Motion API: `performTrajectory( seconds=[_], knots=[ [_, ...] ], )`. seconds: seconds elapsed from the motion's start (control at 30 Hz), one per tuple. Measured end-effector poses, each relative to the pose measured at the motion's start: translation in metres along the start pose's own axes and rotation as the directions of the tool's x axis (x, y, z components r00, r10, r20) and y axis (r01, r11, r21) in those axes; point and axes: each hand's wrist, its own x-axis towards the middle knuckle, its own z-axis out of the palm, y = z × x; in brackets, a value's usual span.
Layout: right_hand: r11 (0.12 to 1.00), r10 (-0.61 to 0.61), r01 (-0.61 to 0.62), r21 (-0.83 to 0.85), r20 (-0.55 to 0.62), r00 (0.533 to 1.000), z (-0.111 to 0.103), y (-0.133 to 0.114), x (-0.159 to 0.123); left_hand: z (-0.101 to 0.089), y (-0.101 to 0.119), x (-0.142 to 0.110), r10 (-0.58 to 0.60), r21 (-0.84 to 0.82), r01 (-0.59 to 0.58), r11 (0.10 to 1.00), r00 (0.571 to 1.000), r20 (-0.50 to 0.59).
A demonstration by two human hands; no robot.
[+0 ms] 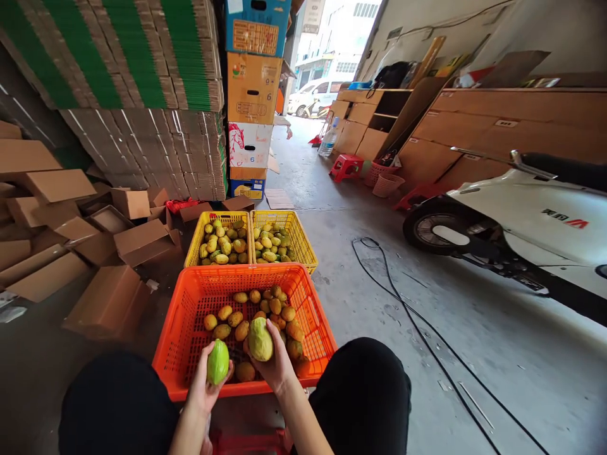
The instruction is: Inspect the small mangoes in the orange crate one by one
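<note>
My left hand (207, 376) is closed around a smooth, bright green oval fruit (218, 362), held upright over the near edge of the orange crate (165, 344). In my right hand (279, 363) is a larger, pale yellow-green fruit (260, 340) with a bumpier skin, a little farther forward. The two fruits are apart. Below them, inside the crate, lie several yellow-brown oval fruits (236, 318), mostly heaped toward its right side. Part of the crate floor shows bare between them. The exact kind of fruit I cannot make out.
Two yellow crates (308, 249) with green-yellow fruits stand behind the orange one. Loose cardboard boxes (107, 297) lie at left, below stacked flattened cartons (142, 145). A black cable (403, 300) crosses the floor at right, near a white scooter (526, 215). My knees flank the crate.
</note>
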Motion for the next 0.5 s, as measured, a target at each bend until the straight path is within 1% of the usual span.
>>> performTrajectory(
  seconds=[0.07, 0.13, 0.2, 0.27, 0.37, 0.43, 0.5],
  knots=[
    [0.992, -0.08, 0.081, -0.097, 0.014, 0.997, -0.007, 0.002, 0.001, -0.005, -0.004, 0.005, 0.014, 0.045, -0.015, 0.999, 0.999, 0.036],
    [0.969, -0.167, 0.169, -0.178, 0.03, 0.986, -0.012, 0.003, 0.002, -0.011, -0.007, 0.014, 0.06, 0.116, -0.07, 0.991, 0.995, 0.081],
    [0.951, -0.214, 0.217, -0.219, 0.038, 0.976, -0.015, 0.0, 0.003, -0.018, -0.008, 0.023, 0.096, 0.172, -0.114, 0.979, 0.989, 0.11],
    [0.954, -0.206, 0.208, -0.214, 0.032, 0.978, -0.015, -0.004, 0.003, -0.024, -0.008, 0.03, 0.087, 0.219, -0.111, 0.969, 0.989, 0.117],
    [0.979, -0.136, 0.132, -0.154, -0.011, 0.991, -0.017, -0.011, 0.002, -0.028, -0.007, 0.036, 0.059, 0.245, -0.085, 0.966, 0.992, 0.109],
    [0.985, -0.1, 0.092, -0.144, -0.045, 0.994, -0.022, -0.011, 0.003, -0.029, -0.009, 0.04, 0.093, 0.231, -0.118, 0.966, 0.989, 0.117],
    [0.982, -0.083, 0.073, -0.176, -0.052, 0.995, -0.033, -0.008, 0.003, -0.03, -0.013, 0.044, 0.124, 0.23, -0.153, 0.961, 0.983, 0.134]
  ],
)
